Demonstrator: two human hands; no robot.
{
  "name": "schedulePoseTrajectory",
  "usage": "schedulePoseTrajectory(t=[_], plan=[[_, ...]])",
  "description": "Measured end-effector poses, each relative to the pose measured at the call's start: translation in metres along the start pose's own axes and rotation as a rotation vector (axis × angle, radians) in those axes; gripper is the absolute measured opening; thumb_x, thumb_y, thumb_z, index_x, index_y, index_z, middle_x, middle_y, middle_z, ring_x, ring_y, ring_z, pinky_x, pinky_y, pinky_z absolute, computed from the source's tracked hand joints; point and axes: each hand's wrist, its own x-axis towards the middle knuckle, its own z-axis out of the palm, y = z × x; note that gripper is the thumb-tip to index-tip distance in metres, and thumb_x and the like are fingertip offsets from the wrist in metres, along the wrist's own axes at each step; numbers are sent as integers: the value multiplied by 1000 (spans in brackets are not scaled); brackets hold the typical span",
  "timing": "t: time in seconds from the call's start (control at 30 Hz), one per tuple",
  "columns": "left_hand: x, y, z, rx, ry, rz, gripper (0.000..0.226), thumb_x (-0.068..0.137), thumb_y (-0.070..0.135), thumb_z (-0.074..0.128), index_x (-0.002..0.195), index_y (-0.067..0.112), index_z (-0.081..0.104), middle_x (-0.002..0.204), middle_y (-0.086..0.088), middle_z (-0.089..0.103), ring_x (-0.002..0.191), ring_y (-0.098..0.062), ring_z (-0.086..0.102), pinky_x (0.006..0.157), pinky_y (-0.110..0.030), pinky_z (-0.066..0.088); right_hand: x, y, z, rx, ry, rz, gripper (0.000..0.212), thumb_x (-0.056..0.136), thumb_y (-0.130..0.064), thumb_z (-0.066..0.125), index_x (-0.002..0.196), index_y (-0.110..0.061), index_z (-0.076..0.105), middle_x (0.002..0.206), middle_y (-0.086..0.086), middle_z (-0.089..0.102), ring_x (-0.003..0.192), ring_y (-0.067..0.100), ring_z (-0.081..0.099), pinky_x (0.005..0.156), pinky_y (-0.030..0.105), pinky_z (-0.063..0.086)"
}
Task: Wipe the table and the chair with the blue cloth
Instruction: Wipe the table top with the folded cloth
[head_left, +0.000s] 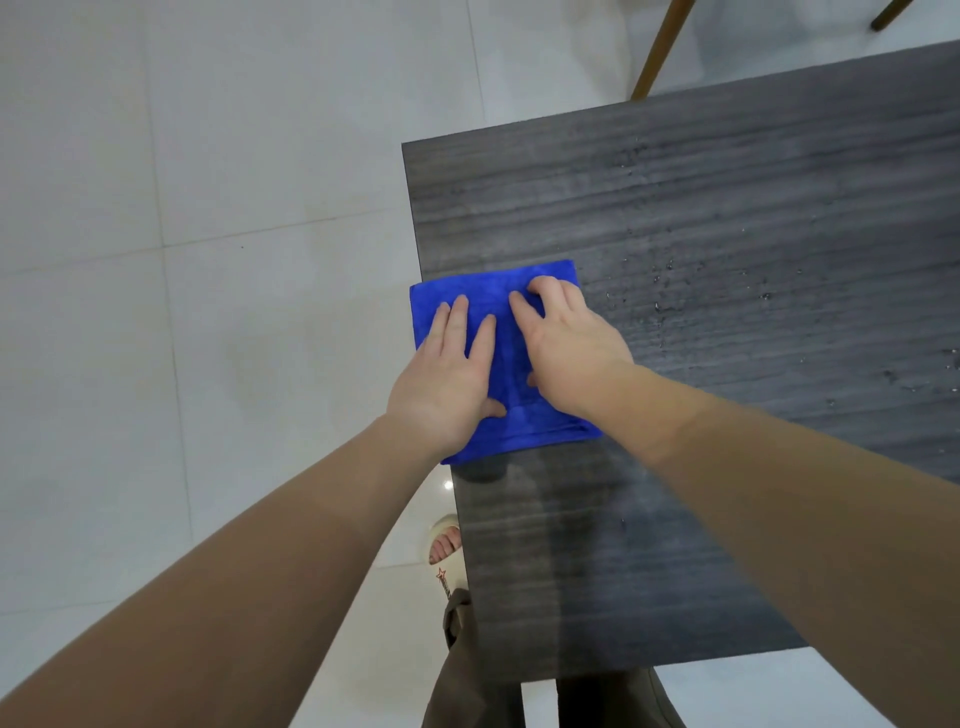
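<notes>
A folded blue cloth (511, 358) lies on the left edge of a dark grey wood-grain table (727, 218), slightly overhanging it. My left hand (449, 374) presses flat on the cloth's left part with straight fingers. My right hand (566, 343) rests on the cloth's right part, its fingertips bent and pressing into the fabric. Water droplets and crumbs speckle the tabletop to the right of the cloth. Only wooden chair legs (660, 52) show beyond the table's far edge.
White tiled floor (208, 260) spreads to the left of the table. My sandalled foot (444, 551) stands by the table's left edge. Another wooden leg (891, 13) shows at the top right corner.
</notes>
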Motion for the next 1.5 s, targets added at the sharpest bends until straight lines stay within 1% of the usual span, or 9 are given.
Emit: schedulePoseTrajectory(t=[0.33, 0.5, 0.63, 0.83, 1.0, 1.13, 1.27, 1.4, 1.5], plan=[[33, -3, -21, 39, 32, -52, 97, 94, 39, 62, 156, 12, -8, 160, -19, -21, 149, -34, -16, 123, -43, 8, 36, 6, -19, -13, 35, -12, 91, 84, -26, 73, 153, -11, 15, 153, 10, 15, 140, 24, 20, 104, 27, 36], [51, -9, -36, 57, 35, -61, 97, 94, 40, 62, 156, 11, -7, 160, -22, -20, 149, -36, -16, 123, -44, 8, 58, 10, -32, -30, 35, -2, 92, 82, -25, 76, 152, -12, 18, 152, 9, 17, 138, 24, 22, 100, 27, 39], [65, -15, -46, 45, 37, -62, 98, 93, 39, 63, 156, 11, -6, 160, -22, -20, 149, -36, -16, 123, -45, 9, 74, 12, -40, -38, 42, -2, 91, 81, -27, 76, 152, -12, 20, 150, 9, 19, 137, 24, 25, 99, 27, 40], [80, -25, -59, 18, 62, -55, 99, 92, 38, 65, 157, 12, -6, 160, -20, -21, 149, -34, -17, 123, -43, 9, 94, 14, -48, -40, 49, -3, 91, 83, -28, 74, 153, -13, 18, 150, 9, 18, 137, 24, 24, 97, 28, 40], [97, -35, -70, -27, 81, -61, 100, 91, 35, 67, 157, 15, -5, 161, -16, -22, 149, -31, -17, 123, -41, 10, 116, 16, -56, -56, 69, -1, 87, 83, -27, 73, 151, -12, 22, 147, 10, 22, 133, 25, 29, 93, 29, 43], [114, -46, -81, -55, 95, -78, 101, 90, 38, 67, 157, 17, -5, 161, -13, -23, 149, -28, -18, 122, -39, 10, 141, 18, -65, -51, 71, 6, 81, 82, -24, 73, 148, -11, 28, 144, 11, 24, 130, 27, 30, 82, 29, 42], [129, -50, -95, -40, 84, -91, 102, 90, 40, 68, 157, 18, -6, 161, -13, -23, 149, -27, -18, 122, -39, 10, 159, 23, -71, -35, 51, 12, 77, 83, -23, 71, 147, -11, 29, 145, 11, 23, 131, 28, 30, 87, 33, 43], [143, -53, -108, -59, 89, -90, 103, 88, 40, 70, 157, 21, -4, 162, -9, -22, 150, -24, -18, 121, -38, 8, 172, 31, -77, -19, 40, 21, 73, 84, -18, 65, 146, -9, 28, 146, 12, 21, 132, 29, 28, 88, 37, 44], [151, -52, -113, -35, 88, -79, 104, 87, 44, 69, 158, 21, -3, 162, -11, -20, 150, -26, -17, 121, -38, 6, 177, 38, -80, 5, 39, 23, 65, 84, -16, 62, 142, -10, 33, 147, 13, 21, 133, 30, 27, 92, 41, 44]])
